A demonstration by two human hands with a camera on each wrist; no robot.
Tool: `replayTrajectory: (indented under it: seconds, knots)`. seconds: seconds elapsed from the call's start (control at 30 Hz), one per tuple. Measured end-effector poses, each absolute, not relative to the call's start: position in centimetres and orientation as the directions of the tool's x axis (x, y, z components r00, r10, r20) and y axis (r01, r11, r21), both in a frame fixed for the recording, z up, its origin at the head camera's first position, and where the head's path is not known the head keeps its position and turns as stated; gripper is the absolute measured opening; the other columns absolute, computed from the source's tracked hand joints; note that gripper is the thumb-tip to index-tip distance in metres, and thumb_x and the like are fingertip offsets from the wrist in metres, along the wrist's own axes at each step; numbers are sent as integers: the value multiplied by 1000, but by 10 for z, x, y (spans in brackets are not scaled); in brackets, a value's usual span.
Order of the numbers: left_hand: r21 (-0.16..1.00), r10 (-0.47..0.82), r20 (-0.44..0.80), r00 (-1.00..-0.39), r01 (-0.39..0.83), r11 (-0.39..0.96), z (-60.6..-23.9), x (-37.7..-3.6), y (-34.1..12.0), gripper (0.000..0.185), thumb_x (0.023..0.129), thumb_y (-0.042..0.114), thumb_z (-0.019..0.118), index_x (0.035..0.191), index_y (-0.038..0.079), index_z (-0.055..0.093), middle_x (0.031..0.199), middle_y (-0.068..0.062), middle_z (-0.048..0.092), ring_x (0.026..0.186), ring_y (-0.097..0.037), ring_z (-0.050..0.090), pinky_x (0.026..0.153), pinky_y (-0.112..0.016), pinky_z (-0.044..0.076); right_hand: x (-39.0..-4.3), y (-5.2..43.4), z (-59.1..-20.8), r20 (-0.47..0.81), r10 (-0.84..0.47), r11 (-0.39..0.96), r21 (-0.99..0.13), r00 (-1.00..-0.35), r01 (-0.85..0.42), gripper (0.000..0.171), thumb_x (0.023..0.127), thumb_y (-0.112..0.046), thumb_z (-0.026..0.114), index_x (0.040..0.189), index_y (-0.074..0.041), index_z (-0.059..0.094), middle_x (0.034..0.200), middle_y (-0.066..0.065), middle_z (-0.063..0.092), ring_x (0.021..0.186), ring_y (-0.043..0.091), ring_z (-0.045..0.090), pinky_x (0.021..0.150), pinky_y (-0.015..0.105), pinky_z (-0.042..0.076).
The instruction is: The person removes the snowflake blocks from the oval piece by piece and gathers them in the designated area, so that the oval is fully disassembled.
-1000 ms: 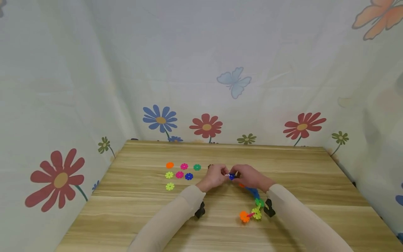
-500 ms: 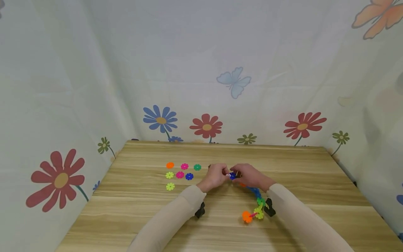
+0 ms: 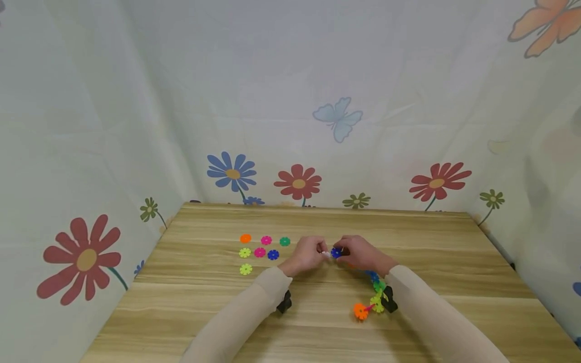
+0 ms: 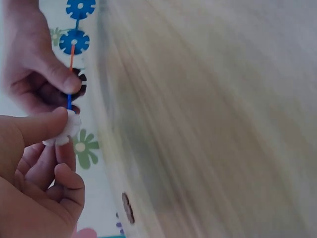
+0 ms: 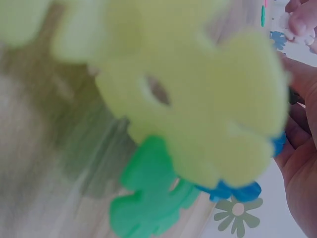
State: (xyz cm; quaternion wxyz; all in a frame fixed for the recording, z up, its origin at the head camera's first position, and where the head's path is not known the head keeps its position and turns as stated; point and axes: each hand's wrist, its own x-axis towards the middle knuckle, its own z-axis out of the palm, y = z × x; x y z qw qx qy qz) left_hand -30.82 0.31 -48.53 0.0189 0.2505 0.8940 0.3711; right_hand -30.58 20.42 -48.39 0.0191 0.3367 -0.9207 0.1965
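My left hand (image 3: 309, 254) pinches a white flower-shaped interlocking disc (image 4: 70, 128) between thumb and fingers. Facing it, my right hand (image 3: 360, 253) grips the end of a chain of such discs, its thumb on a dark disc (image 4: 82, 84). A dark blue disc (image 3: 336, 252) sticks out from the right fingertips towards the white one; in the left wrist view its edge is right at the white rim. The chain hangs back under the right wrist through blue, a green disc (image 5: 148, 193), a yellow disc (image 5: 198, 109), pink and an orange disc (image 3: 360, 311). The right palm hides part of it.
Left of the hands, several loose discs lie in rows on the wooden table (image 3: 213, 302), among them an orange disc (image 3: 245, 238), a green disc (image 3: 285, 241) and a blue disc (image 3: 273, 255). A brown disc (image 4: 128, 208) lies near the left hand. A flower-printed curtain (image 3: 272, 101) surrounds the table.
The chain's hanging end has swung a little to the right. The hands have drawn slightly apart, and more of the white disc and the dark blue disc shows between them.
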Motion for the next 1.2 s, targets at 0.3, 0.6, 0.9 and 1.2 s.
replayTrajectory:
  seconds: [0.3,0.6,0.9,1.2]
  knots:
    - [798,434,76,-898,316,514,-477,-312,-28,11,86,12,69,88,10,59,76,-1,59,66,-14,57,57,-26,46,-305,204,-481,147,-604,713,-338,-783,-614,29,83,-17,74,108,-3,67,92,2,60,79,12,57,72,30,50]
    - [793,382,97,-919,303,528,-470,-323,-59,23,83,4,70,105,2,64,90,-6,62,81,-20,61,67,-29,51,-302,202,-478,115,-586,728,-361,-802,-583,30,84,-16,73,110,-3,67,91,1,59,79,13,58,72,29,50]
    - [771,346,40,-937,249,587,-466,-328,-85,35,81,-1,70,115,3,62,100,-7,62,93,-21,58,71,-31,51,-303,203,-480,121,-592,723,-357,-797,-592,29,83,-16,73,109,-4,67,91,0,59,79,13,58,70,28,50]
    - [725,438,34,-898,324,608,-473,-323,-92,26,75,-4,75,98,3,66,83,-5,61,75,-15,55,66,-27,49,-303,202,-481,99,-582,732,-369,-807,-573,30,84,-16,73,110,-4,66,91,-1,59,80,12,58,72,29,50]
